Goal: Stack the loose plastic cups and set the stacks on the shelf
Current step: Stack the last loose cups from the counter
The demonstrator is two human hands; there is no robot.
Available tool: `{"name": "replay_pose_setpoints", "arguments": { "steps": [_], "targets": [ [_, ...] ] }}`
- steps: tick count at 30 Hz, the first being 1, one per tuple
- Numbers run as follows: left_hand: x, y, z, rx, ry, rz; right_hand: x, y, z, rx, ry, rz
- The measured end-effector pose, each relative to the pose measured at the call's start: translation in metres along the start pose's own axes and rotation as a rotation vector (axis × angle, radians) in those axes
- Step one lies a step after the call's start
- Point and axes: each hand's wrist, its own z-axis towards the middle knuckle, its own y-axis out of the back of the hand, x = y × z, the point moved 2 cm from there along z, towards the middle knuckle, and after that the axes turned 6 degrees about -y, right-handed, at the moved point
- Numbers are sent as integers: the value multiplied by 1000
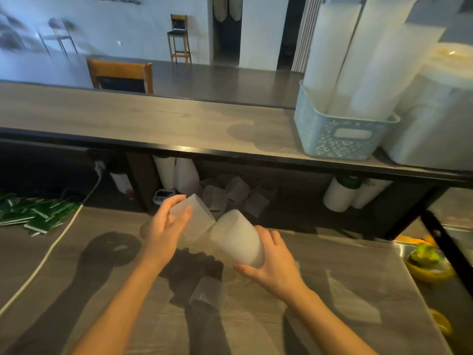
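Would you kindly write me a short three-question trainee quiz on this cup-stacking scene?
1. True or false: each hand holds a ribbed cup.
2. What stands in the blue basket on the shelf? A) plates B) tall cup stacks C) bottles
3. Fill in: one loose cup lies on the counter ____ the two arms.

Key:
1. True: the left hand grips one cup, the right hand another.
2. B, the cup stacks.
3. between
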Motion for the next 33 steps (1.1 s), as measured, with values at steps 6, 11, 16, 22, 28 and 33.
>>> {"name": "replay_pose_setpoints", "arguments": {
  "steps": [6, 11, 16, 22, 28, 33],
  "targets": [
    [-25, -22, -1, 223, -71, 93, -2, 6, -8, -18, 40, -60],
    [-19, -31, 0, 392, -107, 233, -4, 2, -12, -15, 63, -73],
    [-20, -51, -10, 453, -76, 196, -2, -4, -14, -7, 80, -2],
    [-15, -58, -23, 397, -9, 117, -8, -15, -21, 28, 40, 60],
    [36, -12, -34, 86, 233, 472, -20, -26, -26, 45, -32, 102],
    [77, 20, -45, 243, 449, 749, -22, -36, -24, 78, -55, 133]
  ]
}}
